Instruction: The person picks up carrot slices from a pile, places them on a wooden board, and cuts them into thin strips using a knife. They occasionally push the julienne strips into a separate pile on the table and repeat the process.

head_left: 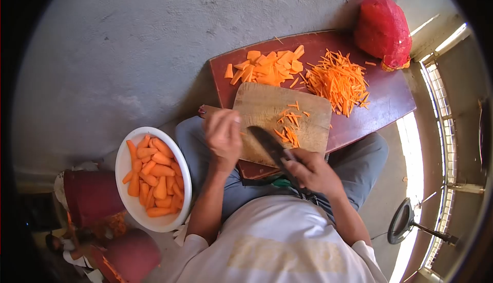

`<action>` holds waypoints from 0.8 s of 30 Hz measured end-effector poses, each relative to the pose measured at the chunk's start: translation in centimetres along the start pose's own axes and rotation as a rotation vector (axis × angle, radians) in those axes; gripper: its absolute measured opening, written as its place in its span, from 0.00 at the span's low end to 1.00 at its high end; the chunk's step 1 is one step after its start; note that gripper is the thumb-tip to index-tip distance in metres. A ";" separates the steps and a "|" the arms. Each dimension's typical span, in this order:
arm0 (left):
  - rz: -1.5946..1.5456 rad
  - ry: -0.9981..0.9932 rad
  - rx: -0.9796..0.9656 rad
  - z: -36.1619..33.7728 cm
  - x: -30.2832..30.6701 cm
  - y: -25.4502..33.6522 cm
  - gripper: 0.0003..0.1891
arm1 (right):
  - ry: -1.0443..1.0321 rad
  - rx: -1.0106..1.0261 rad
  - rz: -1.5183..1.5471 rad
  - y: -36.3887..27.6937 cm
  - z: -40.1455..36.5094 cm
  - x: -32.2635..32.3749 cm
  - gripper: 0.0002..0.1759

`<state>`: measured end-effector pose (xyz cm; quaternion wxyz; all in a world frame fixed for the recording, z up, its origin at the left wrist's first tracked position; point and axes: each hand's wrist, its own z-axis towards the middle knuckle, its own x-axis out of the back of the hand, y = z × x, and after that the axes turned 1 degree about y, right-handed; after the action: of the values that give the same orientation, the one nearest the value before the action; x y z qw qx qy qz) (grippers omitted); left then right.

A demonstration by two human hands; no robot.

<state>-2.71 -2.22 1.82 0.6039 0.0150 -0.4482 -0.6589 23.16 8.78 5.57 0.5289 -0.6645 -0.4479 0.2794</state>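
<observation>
Right hand (309, 171): fingers round knife (267, 143), handle mostly hidden. Left hand (224, 138) blurred near cutting board (257, 109); cannot tell fingers' state.

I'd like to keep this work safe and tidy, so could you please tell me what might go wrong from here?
The knife in the right hand has its tip toward the left hand, so a careless stroke could cut the fingers. Some carrot sticks lie by the blade toward the lap side of the cutting board; a sweep that way might spill them.
</observation>
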 end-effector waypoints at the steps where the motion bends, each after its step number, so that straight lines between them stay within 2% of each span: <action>1: -0.070 0.055 0.049 0.5 0.0 -0.3 0.05 | -0.006 0.074 -0.073 0.1 0.5 -0.7 0.18; 2: -0.139 0.112 0.098 0.8 -0.1 -0.5 0.05 | -0.014 0.150 -0.148 0.0 1.0 -1.2 0.19; 5: -0.132 0.108 0.144 0.6 0.0 -1.7 0.06 | -0.090 0.026 -0.222 -1.4 3.0 -1.6 0.21; 8: -0.116 0.008 0.190 -1.1 0.0 -2.2 0.06 | 0.083 0.157 -0.339 1.0 2.9 0.5 0.22; 9: -0.115 -0.002 0.168 -1.6 -0.1 -2.2 0.06 | 0.084 0.085 -0.394 0.8 2.5 2.7 0.22; 10: -0.113 -0.016 0.159 -2.1 -0.4 -2.2 0.06 | 0.172 0.128 -0.362 1.4 2.2 4.6 0.21; 11: -0.109 -0.027 0.152 -2.4 -0.6 -2.3 0.06 | 0.263 0.079 -0.467 1.4 1.8 6.6 0.21; 13: -0.104 -0.042 0.133 -2.6 -0.9 -2.1 0.06 | 0.440 0.204 -0.608 2.8 2.0 11.4 0.16; 15: -0.106 -0.082 0.137 -2.4 -1.1 -1.7 0.06 | 0.515 0.083 -0.440 4.3 3.3 16.4 0.15; 17: -0.119 -0.119 0.128 -1.9 -1.5 -1.2 0.06 | 0.576 0.042 -0.442 3.7 3.6 19.2 0.14; 21: -0.174 -0.208 0.142 -1.9 -1.8 0.1 0.08 | 0.600 0.125 -0.107 3.4 3.9 20.1 0.15; 24: -0.176 -0.181 0.084 -2.0 -3.2 0.6 0.09 | 0.629 0.174 0.384 4.6 4.8 19.3 0.15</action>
<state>-0.27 -0.69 -0.63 0.4996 0.0200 -0.5249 -0.6888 28.97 27.94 1.83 0.6329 -0.7424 -0.1054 0.1928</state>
